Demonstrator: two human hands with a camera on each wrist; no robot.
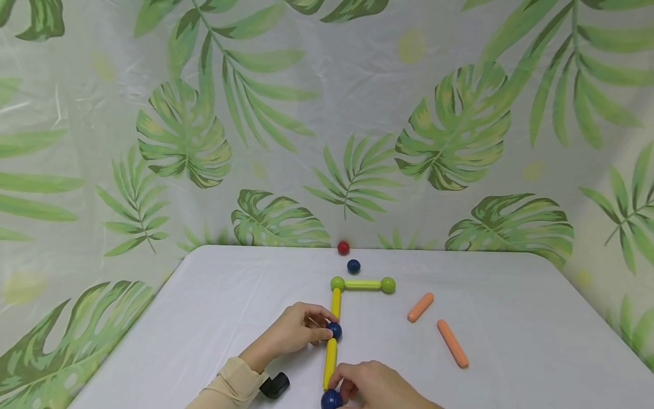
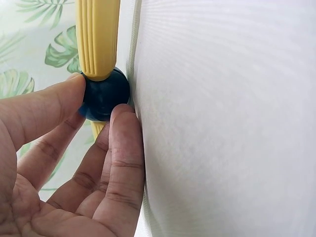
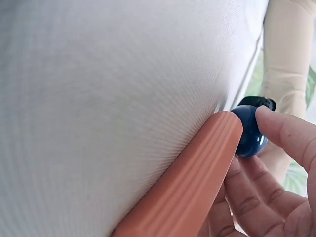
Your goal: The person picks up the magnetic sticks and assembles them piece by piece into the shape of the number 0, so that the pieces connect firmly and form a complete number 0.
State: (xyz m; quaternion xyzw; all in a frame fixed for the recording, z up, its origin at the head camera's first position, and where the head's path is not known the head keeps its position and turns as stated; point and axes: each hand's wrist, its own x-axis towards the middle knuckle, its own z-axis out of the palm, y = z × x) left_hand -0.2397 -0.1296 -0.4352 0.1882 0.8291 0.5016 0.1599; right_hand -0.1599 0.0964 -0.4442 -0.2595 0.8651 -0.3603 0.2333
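My left hand (image 1: 296,330) pinches a dark blue ball (image 1: 335,329) between thumb and fingers. One yellow ribbed rod (image 1: 335,305) runs from that ball to a green ball (image 1: 337,283), and a second yellow rod (image 1: 330,363) runs toward me. At the near end of the second rod, my right hand (image 1: 380,386) pinches another blue ball (image 1: 331,399). A yellow-green rod (image 1: 363,284) joins the corner green ball to a further green ball (image 1: 388,284). In the left wrist view, yellow rod ends (image 2: 98,39) meet the held ball above and below.
Two orange rods (image 1: 420,307) (image 1: 452,343) lie loose on the white table (image 1: 511,307), right of the chain. A loose blue ball (image 1: 353,266) and a red ball (image 1: 343,247) sit toward the back edge. A black device (image 1: 276,385) is by the left sleeve. Leaf-patterned cloth (image 1: 357,113) hangs behind.
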